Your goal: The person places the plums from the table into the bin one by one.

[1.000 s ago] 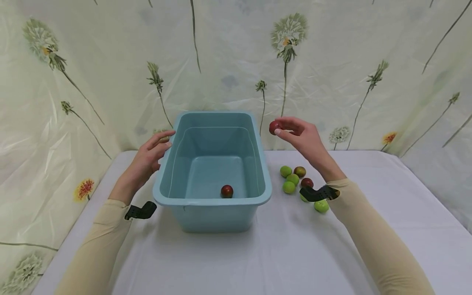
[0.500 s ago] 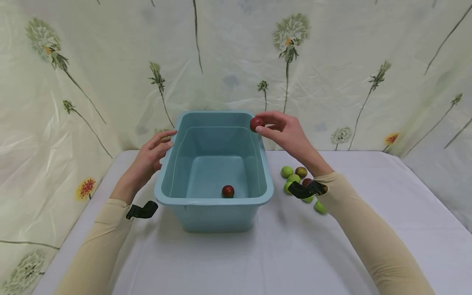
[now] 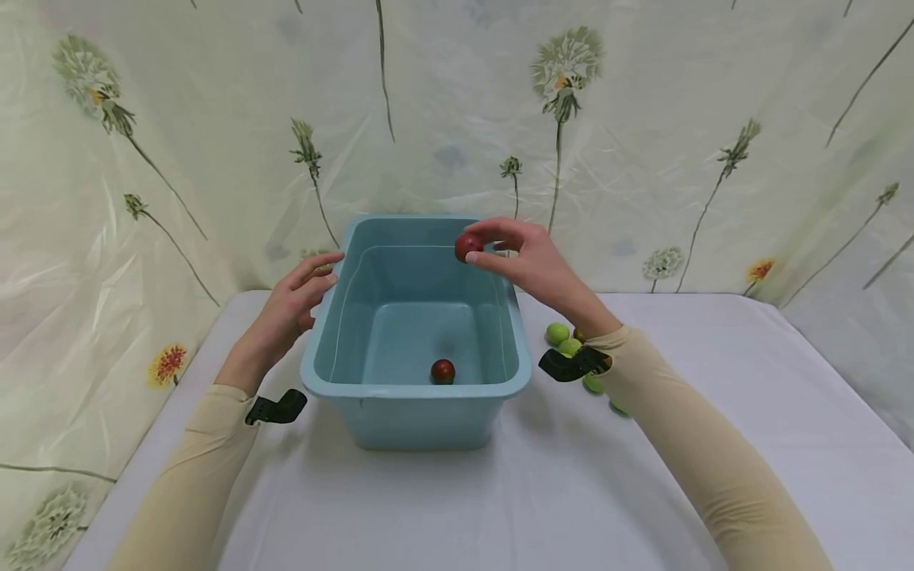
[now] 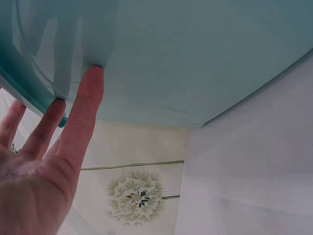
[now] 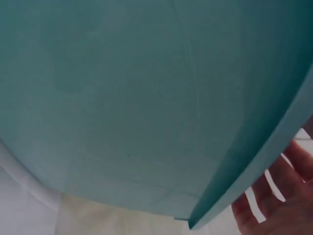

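Note:
My right hand [image 3: 524,254] pinches a dark red plum [image 3: 468,247] between thumb and fingertips, above the right rim and inside of the blue plastic basin [image 3: 421,390]. A second red plum [image 3: 443,371] lies on the basin floor near the front wall. At the left rim, the fingers of my left hand [image 3: 289,305] are extended, with fingertips against the outside of the wall in the left wrist view. The right wrist view shows the basin's outer side, with part of my right hand [image 5: 283,191] beyond the rim; the plum is hidden there.
Right of the basin, several small green fruits [image 3: 558,333] and a brownish one [image 3: 579,335] lie on the white tablecloth [image 3: 685,373], partly covered by my right forearm. A flowered curtain [image 3: 443,111] hangs behind the table.
My right hand has carried the red plum leftward, from beside the basin to over it. The forearm now covers more of the fruits. My left hand stays at the left rim.

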{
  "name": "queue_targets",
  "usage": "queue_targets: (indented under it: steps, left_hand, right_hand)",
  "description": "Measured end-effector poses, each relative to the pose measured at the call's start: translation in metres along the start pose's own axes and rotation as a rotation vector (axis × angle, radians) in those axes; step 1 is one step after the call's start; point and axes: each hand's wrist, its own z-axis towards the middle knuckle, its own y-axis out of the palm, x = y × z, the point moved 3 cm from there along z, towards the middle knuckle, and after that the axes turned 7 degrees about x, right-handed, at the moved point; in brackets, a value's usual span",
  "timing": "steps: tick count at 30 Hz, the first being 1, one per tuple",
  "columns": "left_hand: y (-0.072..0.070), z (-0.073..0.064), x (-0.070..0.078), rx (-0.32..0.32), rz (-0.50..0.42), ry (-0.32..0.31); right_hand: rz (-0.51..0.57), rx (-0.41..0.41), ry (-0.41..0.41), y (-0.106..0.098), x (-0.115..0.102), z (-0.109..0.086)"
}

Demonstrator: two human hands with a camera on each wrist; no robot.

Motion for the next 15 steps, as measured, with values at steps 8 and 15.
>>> queue_targets:
  steps: [8, 15]
  left_hand:
    - [0.000, 0.000, 0.000, 0.003, 0.014, 0.003]
    - [0.000, -0.001, 0.000, 0.004, 0.018, 0.002]
  right_hand:
    - [-0.075, -0.063, -0.022, 0.015, -0.007, 0.005]
    - [-0.128, -0.128, 0.005, 0.025, -0.009, 0.007]
